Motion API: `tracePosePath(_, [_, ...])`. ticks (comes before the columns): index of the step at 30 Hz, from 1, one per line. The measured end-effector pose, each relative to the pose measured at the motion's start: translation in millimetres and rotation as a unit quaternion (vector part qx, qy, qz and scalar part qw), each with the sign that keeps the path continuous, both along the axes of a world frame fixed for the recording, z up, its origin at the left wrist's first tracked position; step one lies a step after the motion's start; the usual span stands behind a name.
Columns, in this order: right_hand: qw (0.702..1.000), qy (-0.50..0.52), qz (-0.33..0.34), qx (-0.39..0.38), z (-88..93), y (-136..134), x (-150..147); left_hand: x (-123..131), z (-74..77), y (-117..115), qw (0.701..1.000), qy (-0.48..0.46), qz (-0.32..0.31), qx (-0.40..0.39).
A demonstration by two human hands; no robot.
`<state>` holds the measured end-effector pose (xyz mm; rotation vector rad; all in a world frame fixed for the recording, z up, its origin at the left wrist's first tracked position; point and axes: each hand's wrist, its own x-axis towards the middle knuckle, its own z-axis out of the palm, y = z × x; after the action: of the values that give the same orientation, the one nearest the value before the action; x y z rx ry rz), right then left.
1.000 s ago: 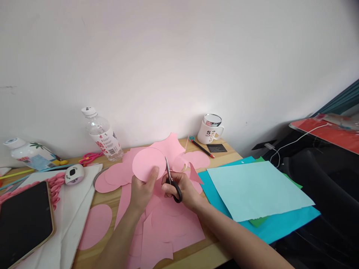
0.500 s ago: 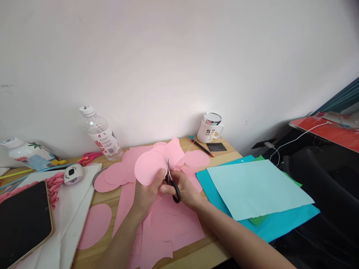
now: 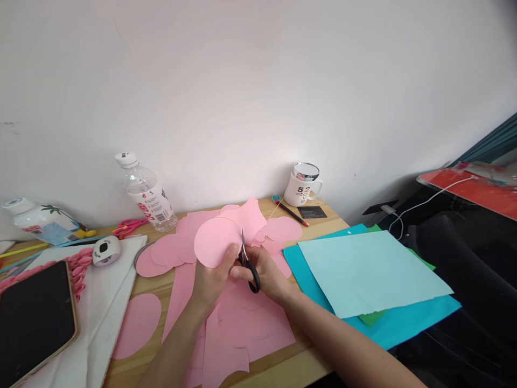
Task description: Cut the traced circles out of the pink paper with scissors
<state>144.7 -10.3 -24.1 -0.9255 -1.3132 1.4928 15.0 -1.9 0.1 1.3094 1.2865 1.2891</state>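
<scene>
A round pink paper disc is pinched in my left hand, thumb on its face near the lower right edge. My right hand grips black-handled scissors. Their narrow metal blades point up along the disc's right edge, looking nearly closed. Whether the blades are in the paper I cannot tell. Below both hands lie pink paper sheets and offcuts. More pink rounds overlap to the left, and a single pink round lies nearer me on the wooden table.
Blue and pale paper sheets lie to the right. At the back are a mug, a pen, a dark card and a clear bottle. On the left sit a phone, pink scissors and a white bottle.
Hands, disc and scissors stay in nearly the same place. Among the pink pieces just right of the scissors, a scrap looks slightly shifted.
</scene>
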Motion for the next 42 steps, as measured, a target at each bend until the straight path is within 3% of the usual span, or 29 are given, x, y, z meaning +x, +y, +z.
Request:
tracePosePath(8, [1.000,-0.011,-0.001,0.007,5.9,-1.0,-0.3,-0.1,0.4,-1.0,0.999,-0.012,0.012,-0.037])
tracePosePath(20, [1.000,0.003,-0.008,-0.027,4.2,-1.2,-0.5,-4.3,-1.6,5.1,1.000,-0.006,-0.013,0.004])
tracePosePath(31, [0.999,0.008,-0.005,-0.031,8.5,-2.3,-2.2,-4.3,-4.3,6.8,0.999,-0.004,0.022,0.035])
tracePosePath(42, [0.999,-0.001,0.000,-0.040,2.2,0.8,2.4,-3.4,0.4,3.6,1.000,0.002,0.007,0.003])
